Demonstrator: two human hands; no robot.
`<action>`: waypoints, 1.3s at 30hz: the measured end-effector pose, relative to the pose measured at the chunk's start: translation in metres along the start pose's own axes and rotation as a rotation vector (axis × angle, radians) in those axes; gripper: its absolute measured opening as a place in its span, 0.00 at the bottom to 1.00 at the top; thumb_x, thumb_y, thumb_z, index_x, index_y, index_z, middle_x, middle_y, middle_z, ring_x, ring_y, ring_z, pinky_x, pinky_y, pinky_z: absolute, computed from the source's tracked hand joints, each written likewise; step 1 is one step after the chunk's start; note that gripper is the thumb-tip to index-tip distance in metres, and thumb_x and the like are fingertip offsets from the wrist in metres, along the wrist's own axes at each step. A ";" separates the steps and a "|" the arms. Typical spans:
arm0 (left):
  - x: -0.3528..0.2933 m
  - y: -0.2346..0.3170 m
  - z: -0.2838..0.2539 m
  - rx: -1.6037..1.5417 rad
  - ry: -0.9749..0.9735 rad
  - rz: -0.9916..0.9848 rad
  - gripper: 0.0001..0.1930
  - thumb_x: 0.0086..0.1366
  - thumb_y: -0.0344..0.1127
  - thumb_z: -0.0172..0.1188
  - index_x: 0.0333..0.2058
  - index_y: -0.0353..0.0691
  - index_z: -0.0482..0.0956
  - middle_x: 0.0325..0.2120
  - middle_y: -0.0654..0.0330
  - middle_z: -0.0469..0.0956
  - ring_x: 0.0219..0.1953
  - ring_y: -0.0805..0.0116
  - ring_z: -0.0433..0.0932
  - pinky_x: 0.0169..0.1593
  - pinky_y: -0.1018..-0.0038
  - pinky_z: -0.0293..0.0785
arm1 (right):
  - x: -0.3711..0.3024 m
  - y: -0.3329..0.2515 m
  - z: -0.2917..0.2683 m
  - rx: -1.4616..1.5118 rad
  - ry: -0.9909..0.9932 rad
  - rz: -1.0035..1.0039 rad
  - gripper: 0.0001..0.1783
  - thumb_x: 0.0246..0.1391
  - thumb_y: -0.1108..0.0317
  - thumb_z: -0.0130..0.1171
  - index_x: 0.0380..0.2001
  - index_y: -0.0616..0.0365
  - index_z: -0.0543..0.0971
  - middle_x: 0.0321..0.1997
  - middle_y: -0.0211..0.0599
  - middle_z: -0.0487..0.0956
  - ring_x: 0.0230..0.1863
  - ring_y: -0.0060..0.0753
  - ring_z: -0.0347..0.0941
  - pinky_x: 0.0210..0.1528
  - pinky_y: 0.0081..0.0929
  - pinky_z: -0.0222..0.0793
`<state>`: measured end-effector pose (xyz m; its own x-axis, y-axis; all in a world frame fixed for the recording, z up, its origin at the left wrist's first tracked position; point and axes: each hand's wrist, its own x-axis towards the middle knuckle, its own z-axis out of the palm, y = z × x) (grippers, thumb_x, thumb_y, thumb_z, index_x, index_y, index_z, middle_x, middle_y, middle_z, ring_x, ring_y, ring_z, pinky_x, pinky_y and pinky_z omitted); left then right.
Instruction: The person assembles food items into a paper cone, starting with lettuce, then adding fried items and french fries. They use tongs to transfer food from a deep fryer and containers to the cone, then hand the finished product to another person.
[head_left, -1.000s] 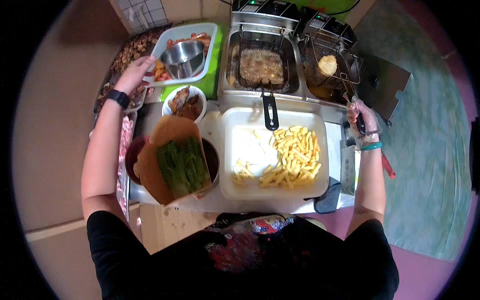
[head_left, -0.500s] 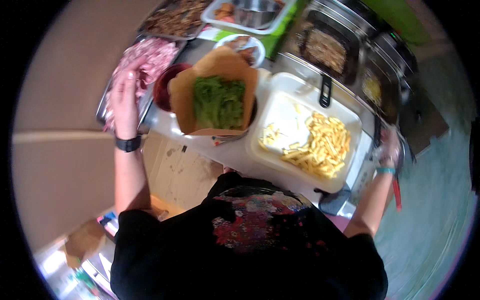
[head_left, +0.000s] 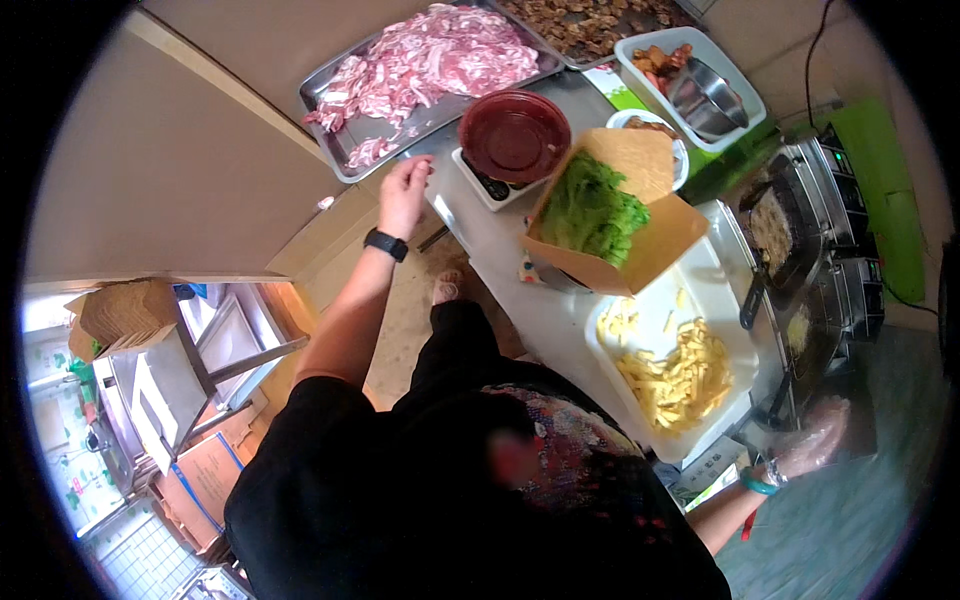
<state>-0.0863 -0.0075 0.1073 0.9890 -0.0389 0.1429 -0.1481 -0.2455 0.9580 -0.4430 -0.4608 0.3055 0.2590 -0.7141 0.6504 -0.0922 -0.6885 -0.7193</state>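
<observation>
My left hand point(head_left: 405, 192), with a dark watch on its wrist, hovers by the near corner of a metal tray point(head_left: 352, 174) of sliced raw pink meat point(head_left: 440, 62). Its fingers are curled together with nothing visible in them. My right hand point(head_left: 815, 437) wears a clear plastic glove and a teal bracelet. It is off to the right beside the fryer, its fingers stretched out and no held thing showing. Between my arms stands an open brown cardboard box point(head_left: 672, 240) with green lettuce point(head_left: 592, 212) in it. Right of that is a white tub point(head_left: 742, 345) of fries point(head_left: 680, 378).
A dark red bowl point(head_left: 515, 135) sits on a white scale point(head_left: 482, 188). Behind are a tray of browned meat point(head_left: 600, 28) and a white tub point(head_left: 752, 108) holding a metal container point(head_left: 706, 98). Fryers point(head_left: 790, 240) line the right; stacked cardboard boxes point(head_left: 125, 318) stand far left.
The view has turned, shifting the counter to the right. My left hand has drawn back from over the raw meat and its fingers have curled. My gloved right hand has moved outward from the counter.
</observation>
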 end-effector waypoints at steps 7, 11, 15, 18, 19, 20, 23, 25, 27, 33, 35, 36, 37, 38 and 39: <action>0.031 -0.033 0.012 0.377 -0.317 0.245 0.10 0.54 0.30 0.48 0.35 0.39 0.75 0.27 0.52 0.70 0.34 0.51 0.69 0.38 0.62 0.67 | -0.026 -0.128 0.105 -0.255 0.003 -0.242 0.18 0.56 0.65 0.43 0.42 0.71 0.69 0.41 0.51 0.73 0.40 0.37 0.71 0.41 0.29 0.67; 0.033 -0.034 0.019 0.236 -0.559 0.412 0.11 0.53 0.30 0.50 0.37 0.42 0.74 0.29 0.53 0.70 0.35 0.55 0.70 0.37 0.64 0.68 | -0.072 -0.198 0.177 -0.373 0.082 -0.114 0.21 0.58 0.62 0.38 0.41 0.74 0.69 0.40 0.55 0.72 0.39 0.40 0.71 0.40 0.30 0.69; 0.058 -0.026 0.015 0.114 -0.633 0.436 0.14 0.52 0.27 0.50 0.40 0.41 0.72 0.30 0.54 0.69 0.35 0.54 0.69 0.39 0.65 0.67 | -0.105 -0.221 0.205 -0.306 -0.171 -0.478 0.23 0.58 0.62 0.37 0.39 0.76 0.69 0.39 0.56 0.72 0.37 0.41 0.72 0.39 0.32 0.70; 0.068 -0.029 0.020 0.092 -0.698 0.467 0.14 0.52 0.28 0.50 0.39 0.44 0.72 0.29 0.55 0.70 0.33 0.55 0.70 0.36 0.64 0.68 | -0.127 -0.240 0.221 -0.262 -0.137 -0.424 0.23 0.58 0.60 0.36 0.38 0.74 0.70 0.37 0.56 0.73 0.36 0.42 0.72 0.38 0.32 0.73; 0.068 -0.033 0.018 0.171 -0.746 0.438 0.15 0.52 0.28 0.50 0.41 0.43 0.71 0.29 0.54 0.70 0.33 0.55 0.70 0.37 0.64 0.68 | -0.133 -0.242 0.225 -0.236 -0.145 -0.410 0.23 0.58 0.60 0.36 0.38 0.75 0.70 0.37 0.56 0.72 0.36 0.42 0.72 0.37 0.32 0.73; 0.067 -0.036 0.016 0.250 -0.792 0.408 0.16 0.52 0.28 0.50 0.43 0.42 0.70 0.29 0.53 0.70 0.33 0.55 0.70 0.37 0.64 0.68 | -0.139 -0.245 0.229 -0.226 -0.167 -0.393 0.22 0.58 0.61 0.37 0.39 0.74 0.69 0.37 0.56 0.73 0.36 0.41 0.72 0.37 0.30 0.73; 0.052 -0.049 0.014 0.417 -0.816 0.421 0.18 0.53 0.30 0.49 0.46 0.42 0.68 0.28 0.53 0.70 0.32 0.55 0.71 0.34 0.65 0.69 | -0.152 -0.249 0.233 -0.159 -0.249 -0.397 0.22 0.57 0.62 0.37 0.39 0.74 0.70 0.35 0.54 0.73 0.34 0.40 0.72 0.36 0.29 0.72; 0.043 -0.054 0.015 0.500 -0.800 0.476 0.19 0.54 0.32 0.48 0.47 0.42 0.67 0.27 0.53 0.71 0.30 0.55 0.72 0.32 0.65 0.70 | -0.163 -0.251 0.238 -0.100 -0.275 -0.417 0.21 0.56 0.61 0.39 0.37 0.73 0.71 0.31 0.49 0.73 0.30 0.35 0.70 0.32 0.27 0.69; 0.038 -0.053 0.019 0.577 -0.789 0.544 0.20 0.55 0.34 0.47 0.48 0.42 0.66 0.25 0.54 0.71 0.28 0.55 0.73 0.29 0.65 0.71 | -0.174 -0.252 0.233 -0.094 -0.310 -0.339 0.21 0.56 0.61 0.40 0.35 0.72 0.72 0.30 0.48 0.73 0.28 0.34 0.70 0.31 0.25 0.68; 0.037 -0.055 0.031 0.793 -0.743 0.689 0.24 0.54 0.35 0.48 0.52 0.42 0.63 0.19 0.56 0.72 0.18 0.62 0.74 0.20 0.68 0.70 | -0.185 -0.251 0.219 -0.031 -0.493 -0.337 0.22 0.55 0.57 0.39 0.34 0.69 0.72 0.21 0.43 0.73 0.22 0.33 0.67 0.23 0.26 0.61; 0.037 -0.055 0.034 0.812 -0.743 0.694 0.24 0.54 0.36 0.49 0.52 0.42 0.62 0.17 0.57 0.71 0.18 0.63 0.73 0.19 0.68 0.70 | -0.190 -0.247 0.213 -0.010 -0.518 -0.348 0.21 0.55 0.58 0.39 0.34 0.68 0.72 0.20 0.43 0.72 0.22 0.33 0.67 0.23 0.26 0.61; 0.036 -0.053 0.034 0.747 -0.707 0.703 0.24 0.54 0.36 0.48 0.52 0.42 0.63 0.14 0.58 0.71 0.18 0.63 0.74 0.19 0.68 0.70 | -0.191 -0.246 0.209 0.022 -0.547 -0.324 0.19 0.55 0.59 0.40 0.36 0.66 0.72 0.20 0.43 0.72 0.21 0.33 0.67 0.23 0.27 0.62; 0.036 -0.049 0.035 0.793 -0.786 0.657 0.23 0.55 0.35 0.46 0.52 0.41 0.62 0.16 0.58 0.73 0.20 0.63 0.75 0.21 0.68 0.71 | -0.192 -0.244 0.207 0.032 -0.560 -0.317 0.19 0.55 0.59 0.40 0.37 0.66 0.72 0.20 0.43 0.72 0.21 0.33 0.67 0.23 0.27 0.62; 0.038 -0.038 0.033 0.841 -0.863 0.607 0.23 0.56 0.34 0.44 0.53 0.40 0.62 0.18 0.57 0.74 0.22 0.62 0.76 0.22 0.68 0.71 | -0.195 -0.240 0.203 0.045 -0.574 -0.310 0.19 0.55 0.60 0.40 0.37 0.65 0.71 0.20 0.43 0.72 0.21 0.33 0.67 0.23 0.27 0.62; 0.039 -0.031 0.032 0.888 -0.940 0.556 0.23 0.57 0.33 0.42 0.53 0.40 0.61 0.20 0.57 0.76 0.24 0.62 0.77 0.24 0.68 0.72 | -0.197 -0.236 0.201 0.057 -0.587 -0.303 0.19 0.55 0.60 0.40 0.37 0.65 0.71 0.21 0.43 0.72 0.21 0.33 0.67 0.23 0.27 0.62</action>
<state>-0.0435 -0.0327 0.0748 0.4831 -0.8687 -0.1092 -0.8147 -0.4917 0.3075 -0.2794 -0.1321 0.2981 0.7479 -0.2913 0.5965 0.1141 -0.8287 -0.5479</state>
